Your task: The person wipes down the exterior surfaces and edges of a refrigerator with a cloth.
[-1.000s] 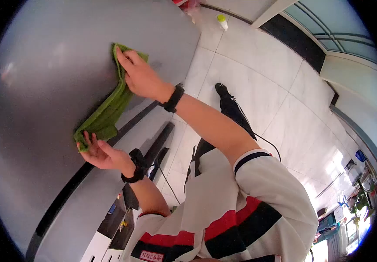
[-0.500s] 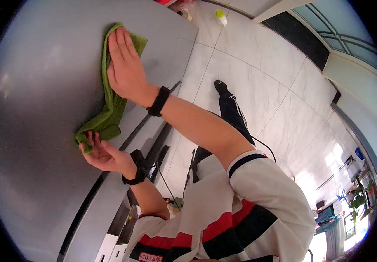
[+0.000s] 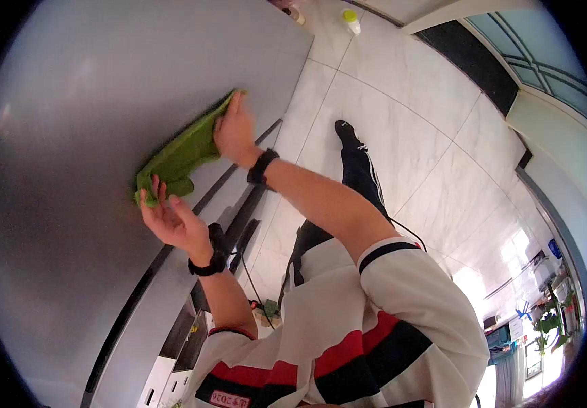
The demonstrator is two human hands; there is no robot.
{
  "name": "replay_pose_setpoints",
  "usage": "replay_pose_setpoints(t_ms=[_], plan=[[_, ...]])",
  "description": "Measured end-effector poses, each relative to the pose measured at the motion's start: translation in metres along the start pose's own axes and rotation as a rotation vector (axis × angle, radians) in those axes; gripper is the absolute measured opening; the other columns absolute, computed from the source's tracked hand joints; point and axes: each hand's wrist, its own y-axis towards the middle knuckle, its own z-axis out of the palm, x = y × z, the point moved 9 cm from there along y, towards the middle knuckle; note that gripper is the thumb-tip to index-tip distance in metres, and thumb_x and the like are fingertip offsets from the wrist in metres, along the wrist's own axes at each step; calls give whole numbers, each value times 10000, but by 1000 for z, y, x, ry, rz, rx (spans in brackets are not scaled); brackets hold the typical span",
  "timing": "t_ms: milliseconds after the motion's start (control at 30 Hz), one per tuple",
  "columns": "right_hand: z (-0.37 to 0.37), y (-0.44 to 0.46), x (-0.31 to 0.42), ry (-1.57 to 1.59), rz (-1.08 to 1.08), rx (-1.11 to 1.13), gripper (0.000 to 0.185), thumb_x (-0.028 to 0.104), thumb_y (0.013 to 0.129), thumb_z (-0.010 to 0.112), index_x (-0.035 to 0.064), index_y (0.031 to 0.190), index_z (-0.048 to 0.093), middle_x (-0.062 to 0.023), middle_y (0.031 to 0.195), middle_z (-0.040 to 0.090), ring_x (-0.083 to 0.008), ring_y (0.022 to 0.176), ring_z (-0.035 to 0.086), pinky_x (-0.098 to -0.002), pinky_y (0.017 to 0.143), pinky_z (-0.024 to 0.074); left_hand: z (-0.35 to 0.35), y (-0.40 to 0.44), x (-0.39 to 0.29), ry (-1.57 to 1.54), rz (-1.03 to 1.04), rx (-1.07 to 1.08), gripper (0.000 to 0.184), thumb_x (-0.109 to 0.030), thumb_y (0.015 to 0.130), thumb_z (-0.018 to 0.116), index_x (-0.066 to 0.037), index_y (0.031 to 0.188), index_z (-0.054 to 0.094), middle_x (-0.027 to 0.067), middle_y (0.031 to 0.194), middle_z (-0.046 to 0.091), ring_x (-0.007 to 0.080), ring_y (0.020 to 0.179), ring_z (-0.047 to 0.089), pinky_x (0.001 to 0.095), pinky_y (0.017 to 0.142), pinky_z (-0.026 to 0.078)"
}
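Note:
A green cloth (image 3: 188,153) stretches between my two hands against a large smooth grey panel (image 3: 69,170), which looks like an appliance door. My right hand (image 3: 236,132) has its fingers curled on the upper right end of the cloth, slightly blurred. Lower left, my left hand (image 3: 177,224) faces palm up, its fingers closed around the cloth's other end. The cloth's middle hangs in folds between them. Black bands sit on both wrists.
A dark groove (image 3: 126,319) runs diagonally along the panel's near side. Pale tiled floor (image 3: 402,102) lies to the right, with a white bottle with a green cap (image 3: 352,22) standing on it. White drawers (image 3: 164,384) are at lower left. A thin black cable (image 3: 256,292) hangs near my left wrist.
My right hand has come down toward me, going from flat on the cloth to curled at its end. The cloth's upper end moved with it. My left hand rose slightly and shifted right.

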Motion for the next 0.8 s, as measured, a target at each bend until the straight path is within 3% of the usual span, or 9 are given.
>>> replay_pose_setpoints(t_ms=[33, 133, 233, 333, 433, 533, 633, 667, 800], plan=[[11, -12, -4, -32, 64, 67, 789, 84, 834, 545, -249, 1361, 62, -454, 1420, 122, -537, 1361, 180, -491, 1129, 242, -5, -2, 2, -3, 28, -6, 457, -89, 962, 513, 5, 1375, 341, 213, 1292, 508, 324, 1180, 540, 410, 978, 455], [44, -48, 17, -496, -198, 181, 842, 77, 797, 589, -240, 1369, 59, -451, 1423, 112, -529, 1373, 153, -511, 1135, 219, -23, -8, 8, 21, 58, -47, 446, -83, 965, 498, 0, 1375, 344, 226, 1244, 549, 293, 1134, 568, 376, 942, 473], [23, -65, 46, -164, -229, 108, 862, 33, 769, 600, -205, 1395, 58, -429, 1449, 77, -505, 1395, 111, -516, 1147, 185, -38, -9, -3, 68, 71, -130, 436, -91, 965, 497, -10, 1367, 351, 234, 1221, 563, 275, 1085, 592, 364, 906, 490], [-9, -61, 98, -10, -434, -15, 861, -18, 746, 575, -143, 1434, 73, -368, 1492, 58, -487, 1409, 75, -507, 1161, 154, -56, -10, -11, 80, 88, -199, 437, -110, 966, 504, -16, 1365, 352, 230, 1232, 556, 288, 1098, 590, 366, 911, 492], [-32, -49, 146, -99, -715, -107, 872, -56, 729, 544, -67, 1471, 86, -305, 1527, 55, -472, 1420, 56, -489, 1171, 137, -65, -7, -19, 59, 91, -259, 445, -120, 963, 513, -23, 1367, 352, 221, 1252, 542, 295, 1115, 584, 372, 923, 490], [-46, -33, 161, 123, -687, -201, 884, -69, 720, 524, -28, 1487, 86, -281, 1540, 49, -459, 1427, 36, -478, 1177, 122, -68, -8, -22, 35, 55, -274, 447, -105, 961, 512, -24, 1370, 350, 221, 1271, 531, 297, 1139, 572, 376, 940, 484], [-30, -23, 119, 125, -611, -273, 869, -44, 747, 536, -38, 1484, 77, -297, 1535, 27, -445, 1432, 32, -482, 1177, 112, -66, -7, -22, 27, 64, -225, 446, -75, 962, 501, -22, 1378, 348, 231, 1281, 532, 293, 1165, 556, 377, 957, 474], [-23, -25, 98, 120, -569, -320, 824, 32, 813, 556, -73, 1470, 71, -312, 1529, 26, -441, 1431, 53, -459, 1180, 116, -65, -7, -22, 8, 60, -204, 448, -79, 962, 506, -23, 1379, 351, 227, 1288, 530, 288, 1170, 553, 375, 961, 468], [6, -45, 30, 121, -187, -1, 799, 138, 878, 561, -116, 1450, 64, -326, 1521, 46, -438, 1430, 60, -424, 1180, 130, -57, -18, -10, 19, 1, -111, 454, -92, 963, 518, -27, 1384, 362, 206, 1286, 543, 273, 1182, 545, 373, 975, 447]])
